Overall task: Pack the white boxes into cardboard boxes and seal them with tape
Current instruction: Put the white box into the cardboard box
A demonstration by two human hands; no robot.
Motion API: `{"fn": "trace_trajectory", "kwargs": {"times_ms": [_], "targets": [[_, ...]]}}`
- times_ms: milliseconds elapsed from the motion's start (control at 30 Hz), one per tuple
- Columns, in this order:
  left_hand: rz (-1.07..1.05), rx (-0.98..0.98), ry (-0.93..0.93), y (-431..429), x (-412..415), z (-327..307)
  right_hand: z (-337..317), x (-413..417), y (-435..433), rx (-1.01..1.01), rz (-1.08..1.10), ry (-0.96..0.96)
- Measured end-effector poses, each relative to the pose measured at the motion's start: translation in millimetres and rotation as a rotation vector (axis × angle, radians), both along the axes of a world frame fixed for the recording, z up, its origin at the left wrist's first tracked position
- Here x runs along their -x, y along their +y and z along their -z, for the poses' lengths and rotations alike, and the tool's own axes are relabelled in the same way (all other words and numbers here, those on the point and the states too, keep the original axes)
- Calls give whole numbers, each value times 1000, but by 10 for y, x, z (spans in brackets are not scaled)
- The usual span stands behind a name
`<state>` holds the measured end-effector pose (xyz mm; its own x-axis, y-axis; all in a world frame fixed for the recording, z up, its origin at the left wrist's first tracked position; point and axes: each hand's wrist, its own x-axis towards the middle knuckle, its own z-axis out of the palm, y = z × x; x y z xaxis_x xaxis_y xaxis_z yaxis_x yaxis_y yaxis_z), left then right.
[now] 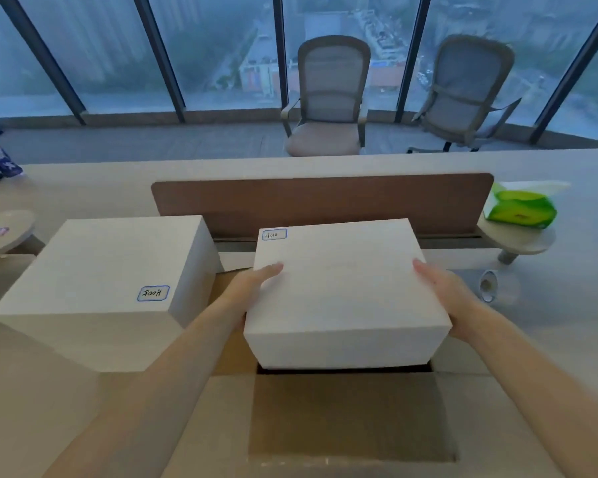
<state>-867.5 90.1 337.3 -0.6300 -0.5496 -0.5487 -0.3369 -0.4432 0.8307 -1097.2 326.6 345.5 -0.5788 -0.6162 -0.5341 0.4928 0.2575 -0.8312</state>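
Observation:
I hold a white box [342, 291] with a small blue-framed label at its far left corner, over the open cardboard box [353, 419]. My left hand [252, 281] grips its left side, thumb on top. My right hand [446, 291] grips its right side the same way. The box's lower part sits at the cardboard box's opening, whose flaps spread outward. A second white box [107, 288] with a handwritten label stands to the left on the desk. A roll of clear tape [497, 286] lies to the right on the desk.
A brown divider panel [321, 201] runs behind the boxes. A green tissue pack [522, 208] rests on a small round stand at right; another round stand [4, 232] is at left. Two office chairs [328, 98] stand before the windows.

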Motion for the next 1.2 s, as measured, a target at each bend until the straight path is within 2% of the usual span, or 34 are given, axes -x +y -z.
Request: {"fn": "trace_trajectory", "kwargs": {"times_ms": [100,267,333,433,500,633,833,1000,1100,1200], "targets": [[-25,86,-107,-2,30,219,221,6,-14,-38,6,-28],[-14,233,-133,71,120,396,566,37,-61,-105,13,17],[-3,344,-145,124,163,463,648,10,-97,-158,-1,176],[-3,558,-190,227,168,613,783,-71,-127,-301,-68,562],[13,739,-245,322,166,708,892,-105,-131,-391,-117,704],[71,905,-469,477,198,940,1028,-170,-191,-573,-180,838],[214,1102,-617,545,230,1191,1230,-346,-242,-776,-255,1082],[402,1139,-763,542,293,1142,1236,-381,-318,-889,-305,1155],[479,1179,-781,404,318,952,1118,-345,-380,-1042,-428,1300],[373,1248,-682,137,258,726,912,-179,-412,-1031,-525,1415]]}}
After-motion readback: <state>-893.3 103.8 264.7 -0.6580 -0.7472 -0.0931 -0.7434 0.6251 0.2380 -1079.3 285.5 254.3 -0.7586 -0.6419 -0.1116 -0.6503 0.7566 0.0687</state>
